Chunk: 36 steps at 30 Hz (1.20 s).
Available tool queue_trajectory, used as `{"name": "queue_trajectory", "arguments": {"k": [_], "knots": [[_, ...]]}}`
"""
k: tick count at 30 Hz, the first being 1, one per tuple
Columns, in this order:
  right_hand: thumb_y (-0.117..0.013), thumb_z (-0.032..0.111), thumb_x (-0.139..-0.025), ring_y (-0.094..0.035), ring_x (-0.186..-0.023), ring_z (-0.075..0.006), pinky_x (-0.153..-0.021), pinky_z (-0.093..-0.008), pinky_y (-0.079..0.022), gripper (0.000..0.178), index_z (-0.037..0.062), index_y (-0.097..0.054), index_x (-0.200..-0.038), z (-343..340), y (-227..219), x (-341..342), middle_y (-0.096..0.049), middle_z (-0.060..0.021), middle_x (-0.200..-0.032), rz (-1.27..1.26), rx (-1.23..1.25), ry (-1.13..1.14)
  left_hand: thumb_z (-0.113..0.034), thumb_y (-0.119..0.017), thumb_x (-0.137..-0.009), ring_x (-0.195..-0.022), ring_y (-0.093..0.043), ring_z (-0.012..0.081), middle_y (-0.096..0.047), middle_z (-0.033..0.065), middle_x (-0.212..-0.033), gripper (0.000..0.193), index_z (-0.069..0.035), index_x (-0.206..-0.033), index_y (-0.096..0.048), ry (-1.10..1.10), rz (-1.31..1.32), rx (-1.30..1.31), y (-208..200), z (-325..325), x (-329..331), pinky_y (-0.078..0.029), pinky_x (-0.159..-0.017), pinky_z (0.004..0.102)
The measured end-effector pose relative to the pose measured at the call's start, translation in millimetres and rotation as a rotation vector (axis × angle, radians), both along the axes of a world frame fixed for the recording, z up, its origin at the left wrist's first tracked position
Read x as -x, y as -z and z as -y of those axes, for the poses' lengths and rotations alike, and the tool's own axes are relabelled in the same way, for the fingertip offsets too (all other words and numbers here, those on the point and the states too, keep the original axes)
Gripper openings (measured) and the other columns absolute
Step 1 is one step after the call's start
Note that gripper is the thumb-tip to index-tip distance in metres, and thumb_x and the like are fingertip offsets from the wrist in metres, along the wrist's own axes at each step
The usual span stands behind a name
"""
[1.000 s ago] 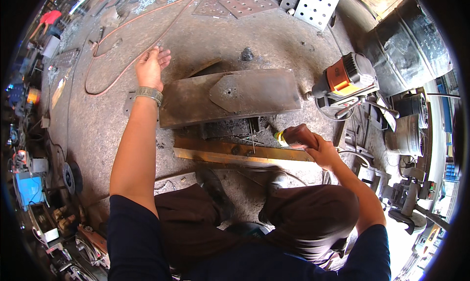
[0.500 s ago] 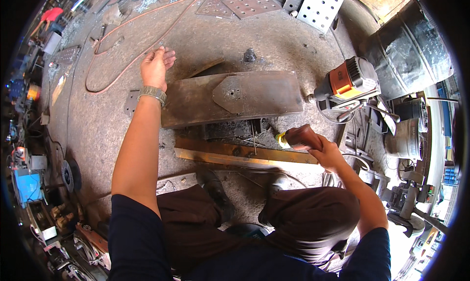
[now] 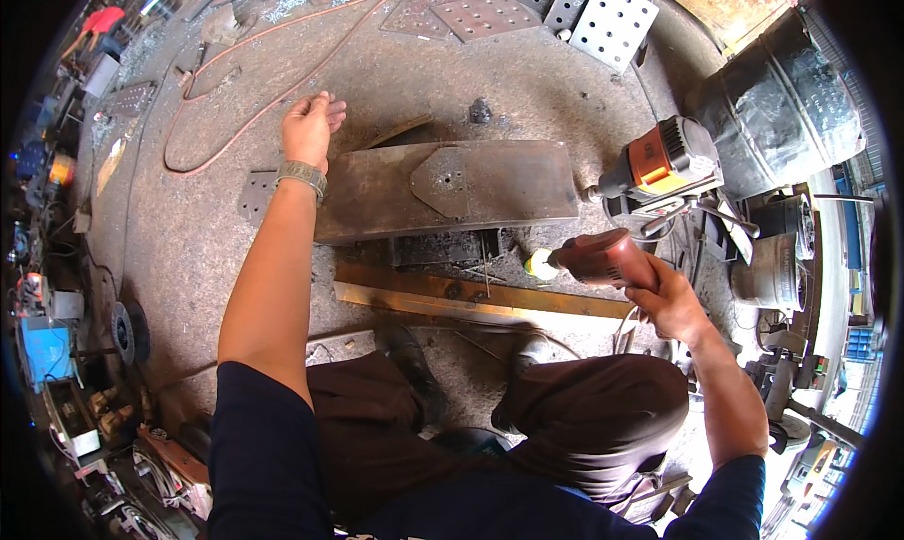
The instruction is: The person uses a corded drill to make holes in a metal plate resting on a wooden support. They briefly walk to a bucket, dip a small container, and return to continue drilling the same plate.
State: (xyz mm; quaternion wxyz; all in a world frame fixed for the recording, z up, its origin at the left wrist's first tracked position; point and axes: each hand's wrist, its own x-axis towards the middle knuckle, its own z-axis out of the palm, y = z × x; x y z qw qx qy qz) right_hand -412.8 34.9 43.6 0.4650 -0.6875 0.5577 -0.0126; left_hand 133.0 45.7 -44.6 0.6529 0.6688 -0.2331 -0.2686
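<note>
A long brown steel beam (image 3: 358,187) lies across the floor in front of me, raised on dark metal supports. On its upper face sits a pointed steel plate (image 3: 433,184) with a few small holes. My left hand (image 3: 311,133) hovers past the beam's left end, fingers loosely bent and apart from the thumb, with nothing visible in it. To the right, my right hand (image 3: 670,300) grips a red-brown handheld power tool (image 3: 607,259). Its yellow-green front end (image 3: 540,264) points left, near the beam's lower right side and off its surface.
An orange and black magnetic drill (image 3: 664,159) stands off the beam's right end, before a dark drum (image 3: 777,102). Nearer me lies a rusty angle bar (image 3: 471,295). Perforated plates (image 3: 612,20) and a reddish hose (image 3: 273,97) are farther away. Buckets (image 3: 767,272) stand at right.
My right hand has drawn the power tool to the right, away from the beam. My left hand has shifted slightly right, its fingers a little more bent.
</note>
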Motion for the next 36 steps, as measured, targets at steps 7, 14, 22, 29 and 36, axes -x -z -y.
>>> {"name": "queue_trajectory", "arguments": {"k": [7, 14, 22, 29, 36], "knots": [[-0.068, 0.006, -0.090, -0.063, -0.064, -0.0113, -0.058, -0.0285, -0.053, 0.056, -0.0052, -0.046, -0.140, -7, -45, -13, -0.069, -0.0124, -0.095, 0.134, 0.047, -0.014, -0.021, -0.058, -0.101, -0.082, -0.068, 0.0165, -0.073, 0.0128, -0.098, 0.024, 0.001, -0.106, -0.065, 0.017, 0.022, -0.037, -4, -4, 7, -0.053, -0.076, 0.0293], [-0.069, 0.009, -0.091, -0.060, -0.063, -0.0093, -0.060, -0.0270, -0.052, 0.049, -0.0025, -0.053, -0.135, 3, -52, -59, -0.069, -0.0074, -0.091, 0.245, 0.134, -0.025, -0.019, -0.060, -0.099, -0.079, -0.067, 0.0159, -0.072, 0.0116, -0.094, 0.019, 0.000, -0.096, -0.062, 0.021, 0.099, -0.055, 7, -4, 7, -0.053, -0.073, 0.0297], [-0.069, 0.013, -0.093, -0.059, -0.062, -0.0096, -0.057, -0.0255, -0.050, 0.035, -0.0020, -0.057, -0.122, 37, -32, -119, -0.066, -0.0052, -0.086, 0.349, 0.124, -0.070, -0.019, -0.061, -0.099, -0.079, -0.067, 0.0163, -0.070, 0.0106, -0.089, 0.020, 0.001, -0.099, -0.060, 0.036, 0.105, -0.137, 25, -3, -4, -0.053, -0.072, 0.0291], [-0.069, 0.011, -0.092, -0.060, -0.070, -0.0090, -0.061, -0.0243, -0.052, 0.045, -0.0029, -0.054, -0.132, 57, -14, -130, -0.065, -0.0051, -0.095, 0.449, 0.012, -0.047, -0.017, -0.061, -0.099, -0.084, -0.067, 0.0164, -0.069, 0.0101, -0.095, 0.020, 0.002, -0.107, -0.060, 0.067, 0.072, -0.096, 63, 8, -12, -0.055, -0.075, 0.0296], [-0.074, 0.006, -0.085, -0.063, -0.101, -0.0174, -0.090, -0.0305, -0.051, 0.068, -0.0054, -0.043, -0.145, 85, -27, -138, -0.066, -0.0133, -0.119, 0.357, 0.003, -0.020, -0.019, -0.061, -0.100, -0.087, -0.066, 0.0160, -0.068, 0.0078, -0.091, 0.021, 0.003, -0.103, -0.062, 0.010, 0.213, -0.046, 28, 72, -24, -0.054, -0.080, 0.0303]]}}
